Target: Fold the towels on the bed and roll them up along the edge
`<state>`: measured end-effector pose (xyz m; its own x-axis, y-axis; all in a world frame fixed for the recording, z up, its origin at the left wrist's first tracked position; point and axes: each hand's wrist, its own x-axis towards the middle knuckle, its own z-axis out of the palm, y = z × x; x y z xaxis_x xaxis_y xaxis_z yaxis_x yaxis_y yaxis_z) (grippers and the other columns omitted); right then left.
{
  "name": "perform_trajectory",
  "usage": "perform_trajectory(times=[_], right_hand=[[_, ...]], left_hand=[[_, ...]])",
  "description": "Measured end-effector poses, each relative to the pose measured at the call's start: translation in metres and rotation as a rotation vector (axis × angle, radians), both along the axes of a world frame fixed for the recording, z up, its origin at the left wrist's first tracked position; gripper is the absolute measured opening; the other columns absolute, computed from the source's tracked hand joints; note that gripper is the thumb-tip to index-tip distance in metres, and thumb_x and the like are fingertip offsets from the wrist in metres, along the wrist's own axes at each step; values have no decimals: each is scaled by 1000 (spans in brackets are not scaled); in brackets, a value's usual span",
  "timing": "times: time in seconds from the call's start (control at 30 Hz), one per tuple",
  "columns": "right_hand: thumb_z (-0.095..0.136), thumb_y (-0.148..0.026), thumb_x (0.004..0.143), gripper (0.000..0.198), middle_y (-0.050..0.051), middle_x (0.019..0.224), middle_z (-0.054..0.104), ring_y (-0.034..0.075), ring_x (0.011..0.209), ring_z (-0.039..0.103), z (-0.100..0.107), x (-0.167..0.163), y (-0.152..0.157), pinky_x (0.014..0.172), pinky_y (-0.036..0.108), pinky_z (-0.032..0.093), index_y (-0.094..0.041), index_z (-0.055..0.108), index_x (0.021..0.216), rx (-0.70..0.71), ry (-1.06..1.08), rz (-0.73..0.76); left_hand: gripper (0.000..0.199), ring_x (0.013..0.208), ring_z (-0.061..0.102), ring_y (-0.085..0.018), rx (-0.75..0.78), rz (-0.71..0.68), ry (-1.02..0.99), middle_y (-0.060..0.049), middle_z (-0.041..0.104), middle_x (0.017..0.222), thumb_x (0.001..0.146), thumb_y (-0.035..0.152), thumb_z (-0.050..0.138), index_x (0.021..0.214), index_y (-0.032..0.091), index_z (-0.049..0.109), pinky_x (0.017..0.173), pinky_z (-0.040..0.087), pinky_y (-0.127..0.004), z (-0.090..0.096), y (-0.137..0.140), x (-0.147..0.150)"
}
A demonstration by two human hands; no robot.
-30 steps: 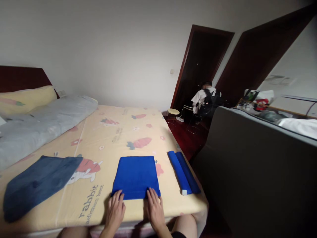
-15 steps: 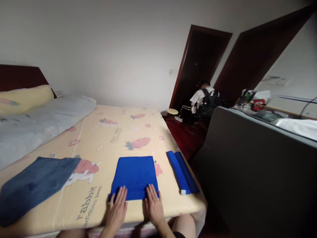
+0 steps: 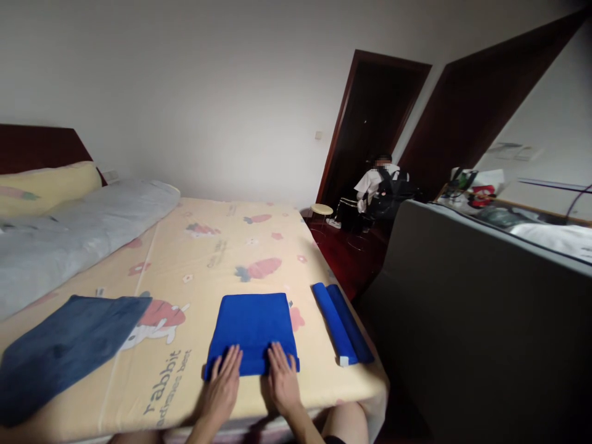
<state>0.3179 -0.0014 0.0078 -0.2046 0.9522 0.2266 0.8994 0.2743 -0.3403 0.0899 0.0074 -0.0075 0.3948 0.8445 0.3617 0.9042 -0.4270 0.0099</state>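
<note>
A bright blue cloth (image 3: 254, 317) lies on the bed in front of me, its near edge folded over in a narrow band. My left hand (image 3: 224, 382) rests on the left part of that band, fingers stretched out. On the right part of it lies my right hand (image 3: 283, 376), also flat with fingers extended. To the right, a rolled blue cloth (image 3: 333, 324) with a white tag sits beside a darker blue roll (image 3: 350, 324). A grey-blue cloth (image 3: 69, 351) is spread out on the left.
The bed's yellow printed sheet (image 3: 185, 271) lies under everything. A grey quilt (image 3: 92, 240) and a yellow pillow (image 3: 55, 188) are at the left. A dark panel (image 3: 462, 320) stands right of the bed. Near the door, a person (image 3: 370, 185) sits by a stool (image 3: 322, 209).
Both hands have shifted slightly inward, closer together along the cloth's near edge. The folded band there shows more clearly now. The other cloths stay where they were.
</note>
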Motion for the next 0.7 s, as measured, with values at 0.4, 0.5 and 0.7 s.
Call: perform_trajectory(times=[0.4,0.5,0.7], right_hand=[[30,-35,101,49,13,151,36,31,141,31,-5,45,18,111,59,27,-18,45,145,30,-56,-196],[35,-26,97,49,11,150,39,26,141,34,0,9,17,113,49,29,-19,44,145,16,-22,31],[34,-33,100,46,9,147,44,24,138,38,7,-6,26,111,51,30,-24,46,143,-23,2,36]], left_hand=[[51,144,31,-25,-108,236,-47,-7,33,155,98,29,27,149,25,33,114,22,-58,5,17,-18],[53,142,35,-16,-115,-50,-48,-4,37,153,97,19,25,150,25,30,114,32,-40,4,20,12],[48,138,41,-18,-219,-83,-45,-2,42,151,100,37,28,147,31,37,110,37,-41,9,38,23]])
